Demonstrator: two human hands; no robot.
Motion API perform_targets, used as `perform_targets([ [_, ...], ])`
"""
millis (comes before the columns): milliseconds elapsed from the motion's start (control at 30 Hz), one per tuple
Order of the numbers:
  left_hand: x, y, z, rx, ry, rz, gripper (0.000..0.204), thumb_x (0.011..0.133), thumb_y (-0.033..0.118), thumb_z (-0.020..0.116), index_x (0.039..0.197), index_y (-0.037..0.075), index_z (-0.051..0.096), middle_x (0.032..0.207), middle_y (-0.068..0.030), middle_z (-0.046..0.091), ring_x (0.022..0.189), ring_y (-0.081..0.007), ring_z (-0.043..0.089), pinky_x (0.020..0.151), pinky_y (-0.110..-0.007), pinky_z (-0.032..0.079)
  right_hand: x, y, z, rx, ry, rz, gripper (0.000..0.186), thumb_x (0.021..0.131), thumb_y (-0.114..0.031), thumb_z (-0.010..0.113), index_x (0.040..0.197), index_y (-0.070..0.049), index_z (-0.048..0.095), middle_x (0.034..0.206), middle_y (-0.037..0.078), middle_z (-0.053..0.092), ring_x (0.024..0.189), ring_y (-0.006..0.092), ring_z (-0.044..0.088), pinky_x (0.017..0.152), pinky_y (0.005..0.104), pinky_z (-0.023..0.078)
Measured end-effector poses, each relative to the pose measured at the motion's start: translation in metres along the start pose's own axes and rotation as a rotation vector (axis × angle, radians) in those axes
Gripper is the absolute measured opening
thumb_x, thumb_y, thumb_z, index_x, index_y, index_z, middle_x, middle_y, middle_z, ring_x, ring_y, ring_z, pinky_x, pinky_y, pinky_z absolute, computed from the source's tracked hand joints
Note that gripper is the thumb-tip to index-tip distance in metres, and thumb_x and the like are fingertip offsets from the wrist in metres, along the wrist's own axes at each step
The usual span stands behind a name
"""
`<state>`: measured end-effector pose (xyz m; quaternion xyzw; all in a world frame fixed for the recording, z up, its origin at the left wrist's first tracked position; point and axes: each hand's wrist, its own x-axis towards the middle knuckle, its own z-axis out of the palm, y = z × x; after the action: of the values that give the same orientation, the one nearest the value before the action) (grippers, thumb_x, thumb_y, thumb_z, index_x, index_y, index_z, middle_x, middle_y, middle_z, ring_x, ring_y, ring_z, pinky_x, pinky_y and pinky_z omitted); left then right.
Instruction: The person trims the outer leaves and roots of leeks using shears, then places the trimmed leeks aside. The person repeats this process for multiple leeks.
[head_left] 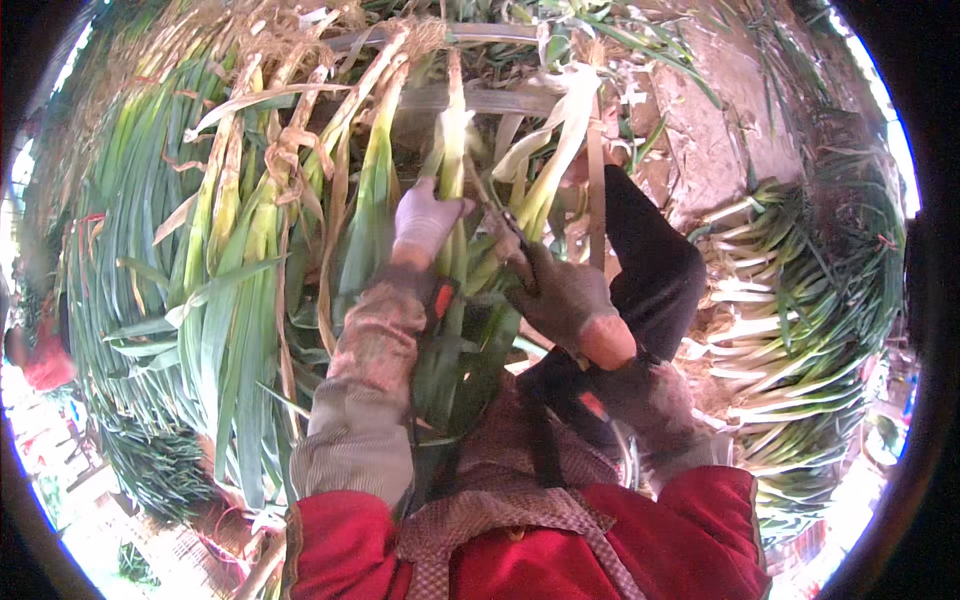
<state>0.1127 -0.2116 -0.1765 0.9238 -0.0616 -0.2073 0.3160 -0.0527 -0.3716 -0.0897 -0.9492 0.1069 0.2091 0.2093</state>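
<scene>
Left hand (428, 218) clasps a leek (453, 165) and right hand (562, 295) grips a thin blade-like tool (497, 208), whose slip could nick the left.

Stalk (454, 168): brownish root end, pale stem, green leaves; lies lengthwise, root end pointing away from me.
Tool (487, 194): slim, blurred, type unclear; I hold it slanted, just right of the stalk.

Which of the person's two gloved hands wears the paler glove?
The left hand, covered in pale lavender fabric; the right hand is covered in darker brown-grey.
</scene>
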Motion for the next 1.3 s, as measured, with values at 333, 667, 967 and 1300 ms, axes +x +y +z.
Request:
perform_targets([
  [333, -0.012, -0.034, 0.026, -0.200, 0.084, 0.069, 0.051, 0.082, 0.030, 0.079, 0.120, -0.002, 0.065, 0.098, -0.0195, 0.073, 0.088, -0.0269, 0.069, 0.084, -0.038, 0.053, 0.081, -0.002, -0.030, -0.084, 0.017, 0.014, 0.059, 0.089, -0.054, 0.060, 0.118, -0.002, 0.058, 0.094, 0.028, 0.070, 0.093, 0.0462, 0.069, 0.087, 0.0511, 0.054],
  [667, -0.014, -0.051, 0.041, -0.415, 0.047, 0.000, 0.048, 0.096, 0.036, 0.065, 0.121, -0.005, 0.064, 0.105, -0.0183, 0.073, 0.095, -0.0259, 0.067, 0.089, -0.036, 0.051, 0.164, -0.011, -0.061, -0.064, -0.015, 0.018, 0.068, 0.085, -0.055, 0.056, 0.118, 0.004, 0.064, 0.106, 0.026, 0.071, 0.102, 0.0411, 0.069, 0.092, 0.0463, 0.053],
  [967, -0.006, -0.084, 0.055, -0.495, 0.196, -0.076, 0.047, 0.101, 0.034, 0.055, 0.123, -0.006, 0.061, 0.115, -0.0264, 0.068, 0.105, -0.0391, 0.063, 0.096, -0.040, 0.047, 0.182, -0.009, -0.064, -0.072, -0.120, 0.051, 0.068, 0.083, -0.055, 0.059, 0.113, 0.005, 0.068, 0.108, 0.029, 0.070, 0.102, 0.0412, 0.069, 0.094, 0.0453, 0.052],
  [1300, -0.039, -0.004, 0.012, 0.294, 0.318, 0.090, 0.041, 0.084, 0.037, 0.071, 0.109, 0.006, 0.061, 0.106, -0.0223, 0.065, 0.091, -0.0413, 0.069, 0.080, -0.050, 0.058, 0.055, -0.008, -0.038, -0.096, -0.131, 0.029, 0.062, 0.086, -0.055, 0.062, 0.119, -0.003, 0.061, 0.096, 0.027, 0.071, 0.093, 0.0435, 0.070, 0.083, 0.0510, 0.054],
])
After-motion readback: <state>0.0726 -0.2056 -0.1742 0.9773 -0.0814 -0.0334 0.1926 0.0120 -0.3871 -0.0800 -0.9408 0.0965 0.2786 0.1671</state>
